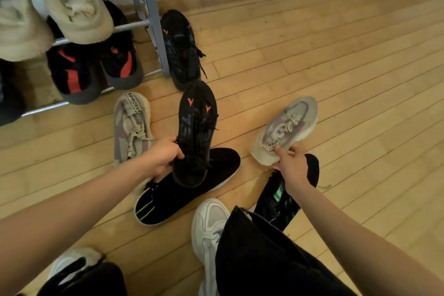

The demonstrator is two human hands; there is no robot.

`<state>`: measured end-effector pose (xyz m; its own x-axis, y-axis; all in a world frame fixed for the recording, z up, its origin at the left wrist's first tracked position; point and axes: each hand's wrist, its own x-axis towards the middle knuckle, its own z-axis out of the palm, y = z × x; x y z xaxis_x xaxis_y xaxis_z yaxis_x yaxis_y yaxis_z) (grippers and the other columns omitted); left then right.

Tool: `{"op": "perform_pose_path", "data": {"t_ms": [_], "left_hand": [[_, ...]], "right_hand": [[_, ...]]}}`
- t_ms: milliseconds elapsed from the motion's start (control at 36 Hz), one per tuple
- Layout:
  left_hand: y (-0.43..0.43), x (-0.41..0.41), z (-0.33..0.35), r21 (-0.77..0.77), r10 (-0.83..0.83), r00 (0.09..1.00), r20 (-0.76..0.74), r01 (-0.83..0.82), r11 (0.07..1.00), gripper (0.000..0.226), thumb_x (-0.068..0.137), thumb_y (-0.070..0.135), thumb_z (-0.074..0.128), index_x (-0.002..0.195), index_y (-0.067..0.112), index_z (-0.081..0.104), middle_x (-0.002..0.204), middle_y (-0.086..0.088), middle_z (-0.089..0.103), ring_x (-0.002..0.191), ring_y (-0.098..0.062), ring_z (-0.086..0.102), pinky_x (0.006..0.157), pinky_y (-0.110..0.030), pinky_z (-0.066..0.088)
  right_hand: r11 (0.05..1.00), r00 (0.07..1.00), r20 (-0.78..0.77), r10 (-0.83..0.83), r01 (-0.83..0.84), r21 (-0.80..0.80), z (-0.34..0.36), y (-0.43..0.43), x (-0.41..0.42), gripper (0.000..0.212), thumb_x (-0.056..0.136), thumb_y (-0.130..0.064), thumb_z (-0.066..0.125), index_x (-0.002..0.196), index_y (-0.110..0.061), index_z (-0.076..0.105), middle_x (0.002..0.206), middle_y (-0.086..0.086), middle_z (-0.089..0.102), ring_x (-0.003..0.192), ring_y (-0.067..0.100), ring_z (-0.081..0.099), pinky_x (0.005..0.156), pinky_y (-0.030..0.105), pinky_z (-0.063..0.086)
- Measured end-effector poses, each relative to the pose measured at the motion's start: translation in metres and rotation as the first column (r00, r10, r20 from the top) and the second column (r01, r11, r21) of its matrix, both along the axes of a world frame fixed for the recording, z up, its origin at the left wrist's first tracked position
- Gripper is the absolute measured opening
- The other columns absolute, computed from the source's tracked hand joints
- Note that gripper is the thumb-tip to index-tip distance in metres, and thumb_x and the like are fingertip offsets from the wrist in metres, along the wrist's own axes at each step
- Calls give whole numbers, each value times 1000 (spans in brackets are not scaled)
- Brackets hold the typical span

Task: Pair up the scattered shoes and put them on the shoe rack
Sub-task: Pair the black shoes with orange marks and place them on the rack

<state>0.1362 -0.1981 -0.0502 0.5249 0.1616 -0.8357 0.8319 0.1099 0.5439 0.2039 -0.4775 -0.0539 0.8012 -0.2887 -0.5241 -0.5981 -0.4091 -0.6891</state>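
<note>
Left hand (165,155) grip clamped round black sneaker (195,132), right hand (292,166) grip pinching grey sneaker (286,127)

Your right forearm covers much of the black-and-green shoe (278,197); the fingers of your right hand (292,166) vanish under the grey shoe (286,127). The orange-marked shoe (195,132) hides part of the black slip-on (168,199) and the fingers of your left hand (165,154). The blurred cream shoes (72,0) run off the top edge.
</note>
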Motion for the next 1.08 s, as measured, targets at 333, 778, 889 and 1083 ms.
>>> {"op": "perform_pose_path", "data": {"t_ms": [333,778,889,1083], "left_hand": [[28,12,3,97,-35,999,-12,36,995,55,83,-20,39,131,5,52,130,-12,57,126,-28,47,106,-36,36],[21,7,14,91,-146,989,37,142,986,52,86,-18,37,129,7,53,130,-13,57,126,-29,46,103,-35,36],[19,7,17,104,-105,993,50,99,990,58,83,-20,33,131,8,52,125,-11,57,126,-28,45,95,-31,37],[46,0,20,122,87,989,115,-101,987,63,82,-23,38,135,10,48,129,-9,56,127,-26,45,108,-38,36]], "right_hand": [[915,908,-111,404,-399,59,16,49,60,45,93,-14,55,137,-12,48,121,10,63,103,23,64,90,40,55],[756,776,-91,624,-629,-182,0,53,32,50,87,-19,63,134,-14,50,128,6,49,105,20,58,84,25,44],[679,737,-22,675,-632,-373,5,67,35,37,91,-18,54,127,-8,55,139,13,38,129,28,39,103,28,33],[633,629,149,763,-681,-367,17,127,53,33,91,-11,52,123,-11,56,130,9,54,123,23,48,103,33,39]]}}
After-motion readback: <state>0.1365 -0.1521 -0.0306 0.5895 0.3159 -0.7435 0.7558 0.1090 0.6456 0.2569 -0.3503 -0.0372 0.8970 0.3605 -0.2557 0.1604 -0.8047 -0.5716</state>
